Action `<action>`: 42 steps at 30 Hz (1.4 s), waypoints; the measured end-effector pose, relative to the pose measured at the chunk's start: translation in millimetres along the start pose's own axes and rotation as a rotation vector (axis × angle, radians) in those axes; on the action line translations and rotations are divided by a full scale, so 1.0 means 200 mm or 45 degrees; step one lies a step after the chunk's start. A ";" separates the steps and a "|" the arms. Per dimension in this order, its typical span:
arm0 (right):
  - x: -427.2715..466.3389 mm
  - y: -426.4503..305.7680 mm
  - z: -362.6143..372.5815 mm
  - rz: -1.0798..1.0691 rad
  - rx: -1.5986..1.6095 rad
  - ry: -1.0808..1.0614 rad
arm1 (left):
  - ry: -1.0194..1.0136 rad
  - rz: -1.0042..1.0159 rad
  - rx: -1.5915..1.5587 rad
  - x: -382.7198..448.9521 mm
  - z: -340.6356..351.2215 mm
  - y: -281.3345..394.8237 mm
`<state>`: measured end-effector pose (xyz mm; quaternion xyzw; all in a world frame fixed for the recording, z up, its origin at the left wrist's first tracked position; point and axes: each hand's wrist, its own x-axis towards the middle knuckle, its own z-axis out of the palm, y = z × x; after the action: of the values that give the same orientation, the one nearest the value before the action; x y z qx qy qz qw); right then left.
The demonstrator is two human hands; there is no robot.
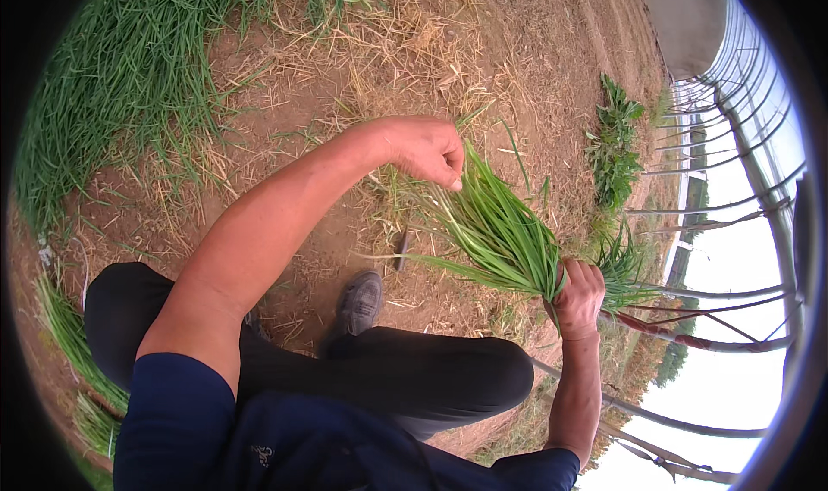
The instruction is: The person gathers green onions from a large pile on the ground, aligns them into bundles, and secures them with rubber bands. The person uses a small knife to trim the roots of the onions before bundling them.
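My right hand (576,297) grips a bunch of long, flat green leaves, probably Chinese chives (504,232), at the right. Pale stem ends fan out up and left from the fist, and leaf tips stick out beyond it. My left hand (436,155) is at the upper stem ends, its fingers curled and thumb pointing down; whether it pinches a stem cannot be seen. One long stem juts left from the bunch. Below the stem ends, a narrow dark tool or handle (402,250) lies on the soil, near my shoe (360,302).
Dense green plants (129,83) cover the upper left. More cut bunches (77,342) lie beside my knee at the far left. Dry straw (414,45) litters the soil. A leafy plant (614,145) grows near the curved metal greenhouse frame (753,168) at right.
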<state>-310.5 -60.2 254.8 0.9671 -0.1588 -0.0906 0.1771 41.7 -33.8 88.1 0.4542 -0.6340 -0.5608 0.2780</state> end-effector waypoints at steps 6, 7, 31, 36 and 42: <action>0.05 -0.06 0.03 0.020 0.055 0.038 | -0.070 0.083 0.184 0.03 0.19 -0.04; 0.05 -0.06 0.04 0.025 0.061 0.065 | -0.120 -0.017 0.134 0.03 0.20 -0.02; -0.03 -0.08 0.12 0.110 0.041 0.090 | 1.001 -0.775 0.516 -0.10 -0.09 -0.53; -0.01 -0.09 0.06 0.039 -0.001 0.112 | 1.028 -0.477 0.921 -0.14 0.04 -0.61; -0.01 -0.10 0.02 0.022 -0.021 0.086 | 0.465 -0.125 -0.235 0.05 0.07 -0.37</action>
<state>-307.8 -43.2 243.9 0.9666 -0.1604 -0.0576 0.1912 46.0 -32.7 11.9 0.5513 -0.4960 -0.5377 0.4012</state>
